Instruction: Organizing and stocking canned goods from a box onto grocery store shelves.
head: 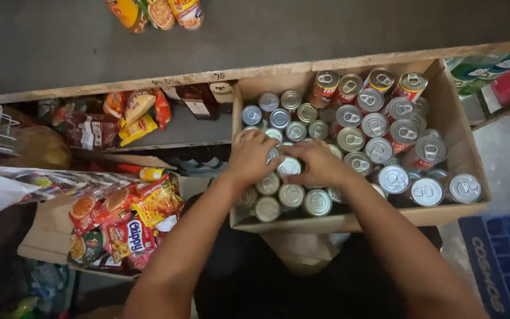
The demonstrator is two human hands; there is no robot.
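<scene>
Here, cardboard box (453,127) packed with cans; both hands' fingers curled around one small can (288,166).

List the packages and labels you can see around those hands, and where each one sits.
Cans: round, silver tops, packed in the cardboard box under both hands.
Snack packets: red, orange and yellow, in the lower-left box.
Pouches: yellow and red, on the left shelf.
Blue crate: bottom right.
Packets: orange, top edge.
</scene>
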